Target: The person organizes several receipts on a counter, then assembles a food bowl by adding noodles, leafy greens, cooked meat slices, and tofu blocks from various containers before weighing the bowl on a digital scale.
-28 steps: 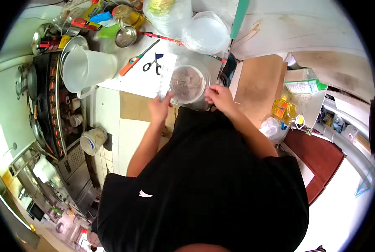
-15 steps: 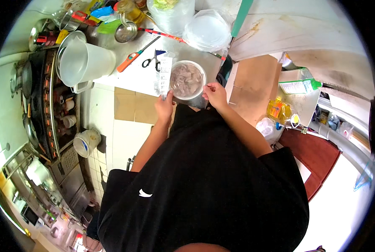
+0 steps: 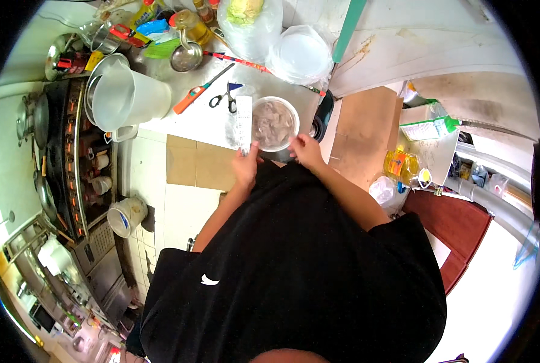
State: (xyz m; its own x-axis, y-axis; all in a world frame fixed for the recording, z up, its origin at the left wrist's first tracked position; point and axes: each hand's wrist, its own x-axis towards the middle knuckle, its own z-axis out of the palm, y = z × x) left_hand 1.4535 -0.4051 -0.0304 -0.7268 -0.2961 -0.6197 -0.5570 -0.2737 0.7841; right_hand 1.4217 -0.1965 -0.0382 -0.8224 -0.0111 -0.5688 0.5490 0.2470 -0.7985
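A round white plastic tub of greyish-brown, sliced-looking food stands near the front edge of the metal worktop; I cannot make out whether a clear lid covers it. My left hand has its thumb and fingers closed at the tub's near left rim. Just by those fingers is the lower end of a long printed paper slip, lying along the tub's left side. At the near right rim, my right hand pinches with curled fingers. Left of the slip lie black-handled scissors.
An orange stick lighter and a ladle lie farther back. A translucent bucket stands left, with stacked clear lids behind the tub. Cardboard and an oil bottle are on the right; a stove is far left.
My left hand has slid slightly right along the near rim. My right hand has shifted a little left at the rim. The whole view has moved slightly; tub and slip keep their places.
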